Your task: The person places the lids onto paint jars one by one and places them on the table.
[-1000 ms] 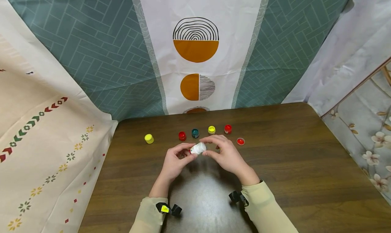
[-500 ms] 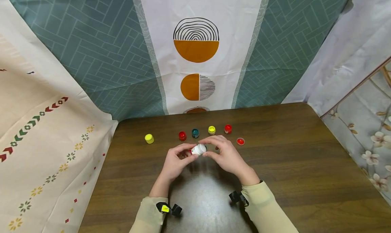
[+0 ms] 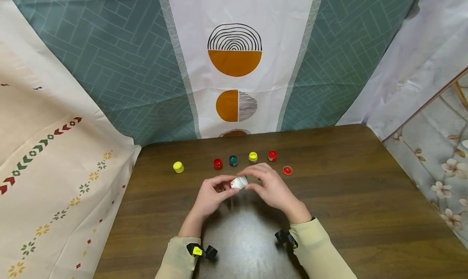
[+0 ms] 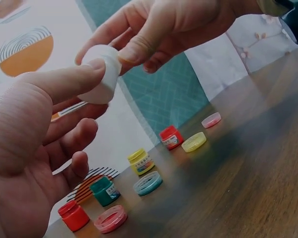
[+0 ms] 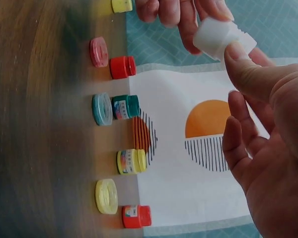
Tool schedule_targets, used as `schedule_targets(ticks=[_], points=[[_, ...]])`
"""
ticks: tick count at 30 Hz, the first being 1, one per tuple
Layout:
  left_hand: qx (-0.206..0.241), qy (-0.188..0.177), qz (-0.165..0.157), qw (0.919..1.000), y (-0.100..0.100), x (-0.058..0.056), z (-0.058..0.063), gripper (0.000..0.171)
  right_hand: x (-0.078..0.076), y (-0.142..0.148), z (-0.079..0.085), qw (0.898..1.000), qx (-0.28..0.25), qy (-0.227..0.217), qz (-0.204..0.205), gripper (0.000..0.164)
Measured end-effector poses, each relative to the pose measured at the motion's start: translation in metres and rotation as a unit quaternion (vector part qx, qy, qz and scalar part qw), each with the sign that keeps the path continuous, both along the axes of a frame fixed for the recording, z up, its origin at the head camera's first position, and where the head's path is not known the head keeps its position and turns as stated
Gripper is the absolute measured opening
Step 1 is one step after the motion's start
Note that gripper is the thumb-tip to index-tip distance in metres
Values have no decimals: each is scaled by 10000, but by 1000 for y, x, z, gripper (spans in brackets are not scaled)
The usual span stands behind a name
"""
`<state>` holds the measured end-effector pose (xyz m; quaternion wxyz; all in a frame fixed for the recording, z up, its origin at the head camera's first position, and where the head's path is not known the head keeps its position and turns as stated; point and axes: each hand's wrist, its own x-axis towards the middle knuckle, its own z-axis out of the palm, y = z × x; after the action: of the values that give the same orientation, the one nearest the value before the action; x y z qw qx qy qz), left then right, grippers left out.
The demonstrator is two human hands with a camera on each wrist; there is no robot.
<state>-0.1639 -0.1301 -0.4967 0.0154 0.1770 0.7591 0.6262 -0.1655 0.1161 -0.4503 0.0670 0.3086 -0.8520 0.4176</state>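
A small white paint jar is held tilted above the table, between both hands. My left hand pinches its body between thumb and fingers. At the jar's other end, my right hand curves its thumb and index finger round the ridged rim, as the right wrist view shows. Behind the hands stand uncapped paint jars: a red jar, a teal jar, a yellow jar and another red jar.
Lids lie before the jars: a red lid, a teal lid, a yellow lid and a pinkish-red lid. Another yellow jar stands apart at the left. A patterned cloth hangs behind the wooden table.
The white jar has shifted slightly toward the person, and both hands stay around it. On the table, the jars and lids have not moved.
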Motion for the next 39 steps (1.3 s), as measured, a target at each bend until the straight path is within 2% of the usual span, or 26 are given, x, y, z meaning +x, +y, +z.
schedule_targets(ticks=[10,20,31,35,39], points=[[-111,-139,-184,9997,-2,1,2,29,0,5,2,9994,219,243,125,41],[-33,-36,-57,10000,-1,2,-1,31,1,1,-2,9986,62,-491,-194,28],[105,-341,-70,9993,-3,0,-2,33,0,3,-1,9983,263,-22,512,37],[122,-259,-63,9996,-2,0,-2,34,0,3,0,9984,429,89,368,36],[166,-141,-126,9997,-1,-1,-3,34,1,0,1,9967,774,217,-85,32]])
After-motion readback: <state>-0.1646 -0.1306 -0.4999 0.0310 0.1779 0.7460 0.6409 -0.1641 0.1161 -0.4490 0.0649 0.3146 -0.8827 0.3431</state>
